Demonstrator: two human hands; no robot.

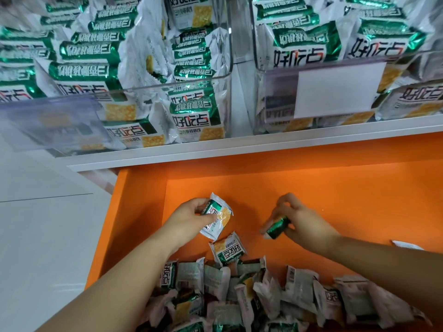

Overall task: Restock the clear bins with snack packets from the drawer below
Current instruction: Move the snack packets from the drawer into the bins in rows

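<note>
Inside the orange drawer, left hand grasps a white-green packet, right hand a dark-green packet.

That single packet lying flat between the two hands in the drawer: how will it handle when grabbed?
The loose packet is probably light: the left hand holds a matching packet by thumb and fingers. Its glossy film looks slippery and crinkly. Flat and pillow-shaped, it should slide, not roll.

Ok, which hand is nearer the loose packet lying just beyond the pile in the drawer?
Left. The left hand, gripping another packet, is just beyond and left of the loose packet; the right hand is farther to its right.
</note>
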